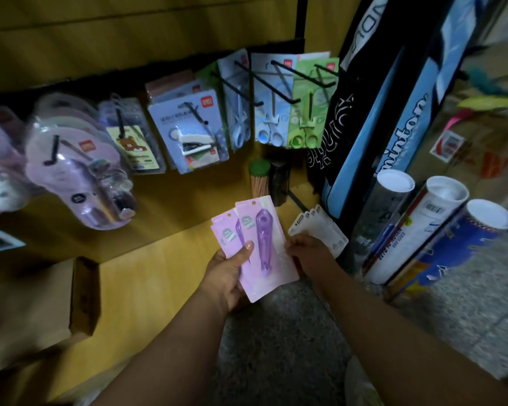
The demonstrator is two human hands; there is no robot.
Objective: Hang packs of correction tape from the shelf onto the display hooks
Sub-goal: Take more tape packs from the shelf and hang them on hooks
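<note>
Still in the gathering step, by the look of things: packs collected in the hands, none of these yet on a hook.

Left hand clamped on two purple correction tape packs, thumb across the front card, fingers behind. Right hand curled on a fan of white-backed packs, held face away, just right of the purple packs. Hands close together, almost touching at the right edge of the front purple pack.

All placed relative to the purple packs: held in the air in front of the yellow shelf, with the shelf edge behind and to the left. Long axis of the packs nearly upright, leaning a little to the left at the top. Hang holes at the top end, pointing up toward the display; narrow tip of the tape dispenser pointing down toward the wrist.

Up and to the right of the purple packs, black display hooks with scissors cards; up and to the left, more hooks with a stapler pack and clear blister packs. Directly above, a green-capped pencil tube. Far right, white-capped tubes.

Next move, as a judgement: choice of a hook with free length, lift of one pack, hole lined up with the hook tip, then a push toward the wall. Probably easier with one pack separated first.
</note>
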